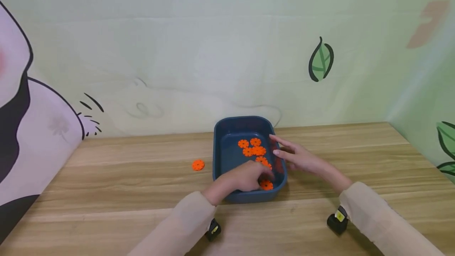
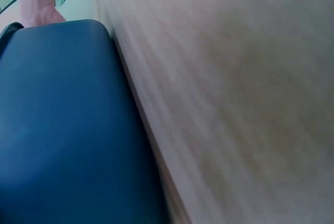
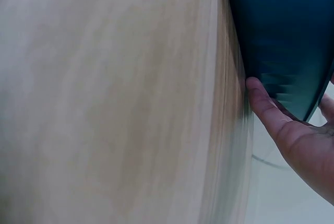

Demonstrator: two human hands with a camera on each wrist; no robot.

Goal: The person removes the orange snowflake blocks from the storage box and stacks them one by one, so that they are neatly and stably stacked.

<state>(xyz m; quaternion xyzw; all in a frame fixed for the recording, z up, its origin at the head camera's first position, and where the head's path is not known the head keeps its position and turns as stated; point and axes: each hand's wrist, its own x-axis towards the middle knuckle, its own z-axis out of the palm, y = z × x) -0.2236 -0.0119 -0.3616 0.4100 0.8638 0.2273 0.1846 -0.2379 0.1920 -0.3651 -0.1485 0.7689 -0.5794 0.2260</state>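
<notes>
A dark blue rectangular tub (image 1: 222,149) sits on the wooden table with several flat orange notched discs (image 1: 255,142) inside. My left hand (image 1: 250,175) reaches over the tub's near left side, back upward, with bent fingers pointing down among the discs near the right wall. Close below those fingers lies one orange disc (image 1: 266,185); whether the fingertips pinch anything is hidden. At the tub's right wall, my right hand (image 1: 300,158) holds the rim, some digits over the edge and a finger (image 3: 274,114) along the outside. In the left wrist view only the tub's outer wall (image 2: 68,119) shows.
A single orange disc (image 1: 198,164) lies on the table (image 1: 142,185) left of the tub. Behind the table stands a pale green wall (image 1: 199,58) with painted leaves. Dark wrist-worn devices (image 1: 337,223) hang under both sleeves.
</notes>
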